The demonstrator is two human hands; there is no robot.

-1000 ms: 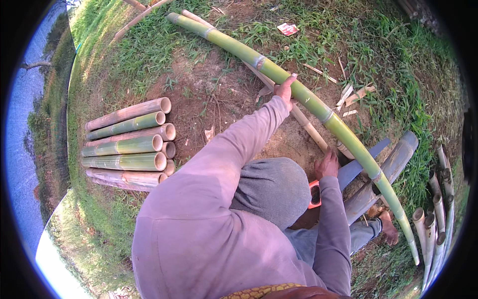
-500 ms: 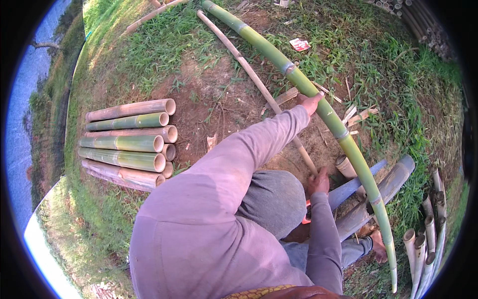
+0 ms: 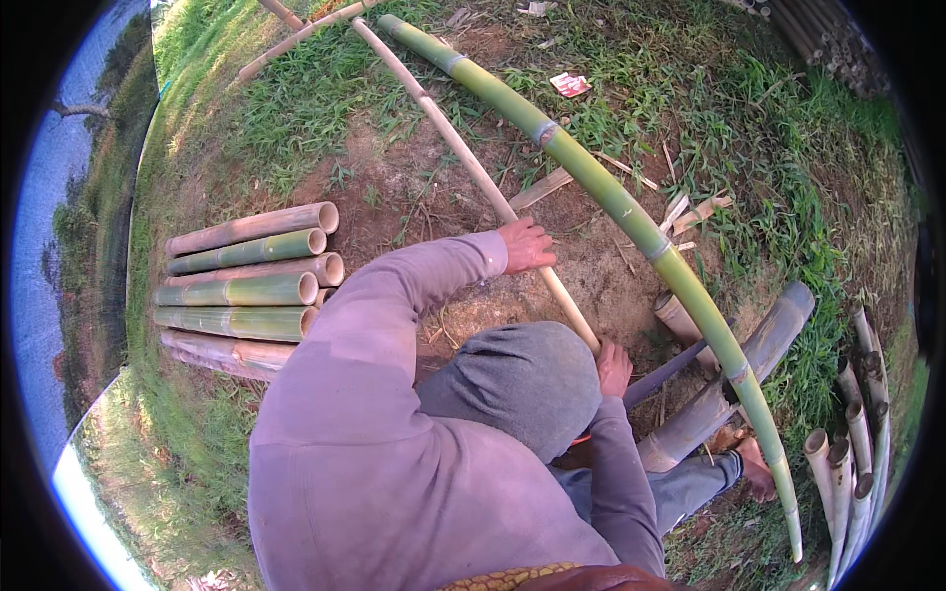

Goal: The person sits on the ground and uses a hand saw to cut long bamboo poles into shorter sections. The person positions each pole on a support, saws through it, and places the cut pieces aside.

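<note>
On the ground, the green pole lay loose, as the left hand had just let it go. The thin pole slanted beside it, over the dirt. The left hand now curled round its middle part, and the right hand gripped its near end, so it seemed the one being handled.

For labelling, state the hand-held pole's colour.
The hand-held pole is pale tan, best seen in the head view.
</note>
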